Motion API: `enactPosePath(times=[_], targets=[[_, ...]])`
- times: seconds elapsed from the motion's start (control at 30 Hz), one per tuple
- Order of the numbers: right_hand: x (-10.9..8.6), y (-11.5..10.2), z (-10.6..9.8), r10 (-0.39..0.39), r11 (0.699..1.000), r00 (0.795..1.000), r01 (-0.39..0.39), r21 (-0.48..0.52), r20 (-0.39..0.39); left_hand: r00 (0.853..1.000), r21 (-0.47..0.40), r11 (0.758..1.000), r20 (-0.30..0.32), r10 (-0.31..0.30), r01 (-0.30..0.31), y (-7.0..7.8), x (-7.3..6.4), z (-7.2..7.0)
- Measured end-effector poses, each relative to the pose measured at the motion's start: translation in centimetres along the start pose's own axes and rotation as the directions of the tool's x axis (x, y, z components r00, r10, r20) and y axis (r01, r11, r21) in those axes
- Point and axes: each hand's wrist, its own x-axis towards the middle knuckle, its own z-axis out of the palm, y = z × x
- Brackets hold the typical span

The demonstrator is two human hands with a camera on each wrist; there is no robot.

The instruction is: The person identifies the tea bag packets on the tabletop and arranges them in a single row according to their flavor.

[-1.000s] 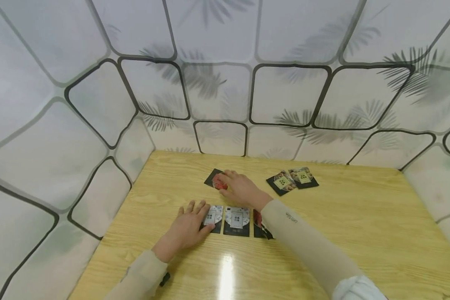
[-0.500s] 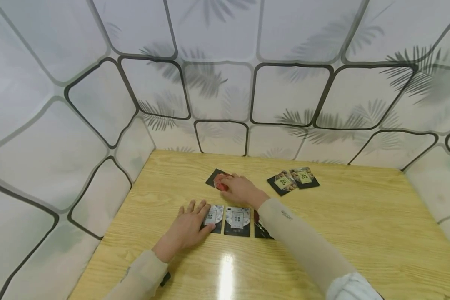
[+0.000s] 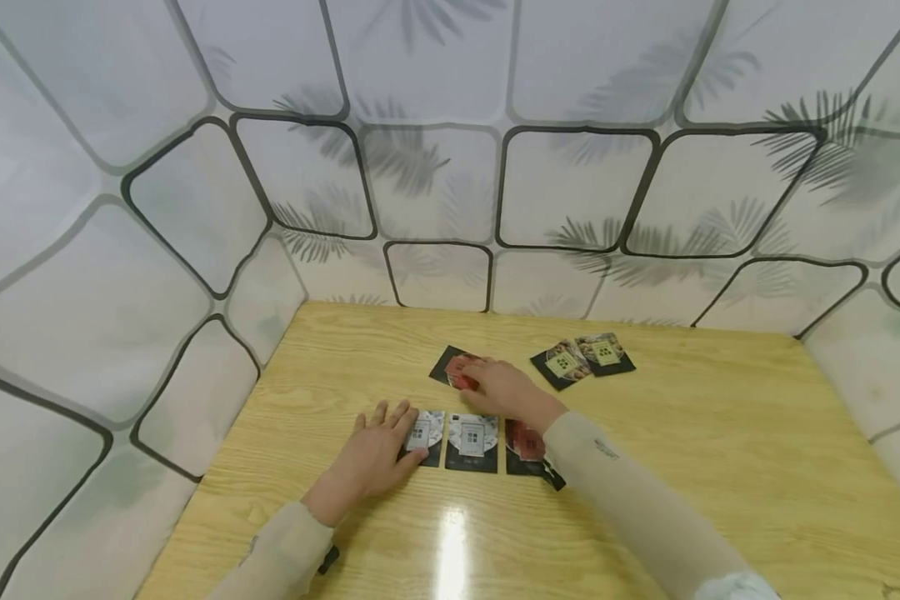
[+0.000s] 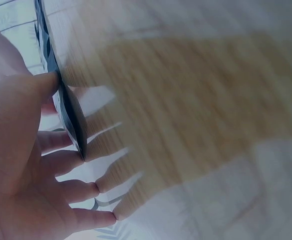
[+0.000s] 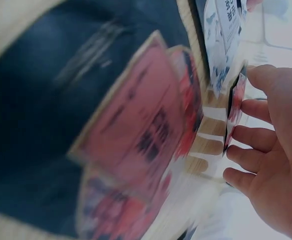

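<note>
My left hand (image 3: 371,454) lies on the table with fingers spread, its thumb and index finger touching a black-and-white printed packet (image 3: 431,429). To the right of that packet lies a matching one (image 3: 472,442), then a black packet with a red label (image 3: 521,442), partly covered by my right forearm. Beyond this row, my right hand (image 3: 504,388) rests its fingertips on another red-labelled packet (image 3: 448,367). In the right wrist view the fingers are extended against this packet (image 5: 237,102), which lies flat on the table.
Two black packets with yellow-green labels (image 3: 562,365) lie overlapping at the back right of the wooden table (image 3: 720,433). A small dark object (image 3: 329,559) shows beside the left sleeve. Patterned white walls (image 3: 442,183) enclose the back and sides.
My right hand has slid the far red-labelled packet to the right and slightly nearer. More of the red-labelled packet in the row now shows. My left hand has stayed in place.
</note>
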Motion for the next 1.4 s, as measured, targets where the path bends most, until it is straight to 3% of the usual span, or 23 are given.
enactPosePath(times=[0.33,0.63,0.93,1.4], targets=[[-3.0,2.4,-0.3,0.019,0.999,0.998,-0.017,0.033,-0.060,1.000,-0.023,1.000,-0.002,0.004,-0.004,0.0,-0.1,-0.1],[-5.6,4.5,-0.7,0.076,0.994,0.996,-0.072,0.078,-0.051,1.000,-0.025,1.000,0.000,-0.001,0.001,0.0,-0.2,0.0],[-7.5,5.9,-1.0,0.066,0.995,0.993,-0.058,0.077,-0.099,1.000,-0.028,1.000,0.006,0.001,-0.001,0.1,-0.2,0.0],[-9.9,8.3,-1.4,0.196,0.980,0.974,-0.191,0.057,-0.112,1.000,-0.017,1.000,-0.001,0.006,-0.006,0.0,-0.2,0.0]])
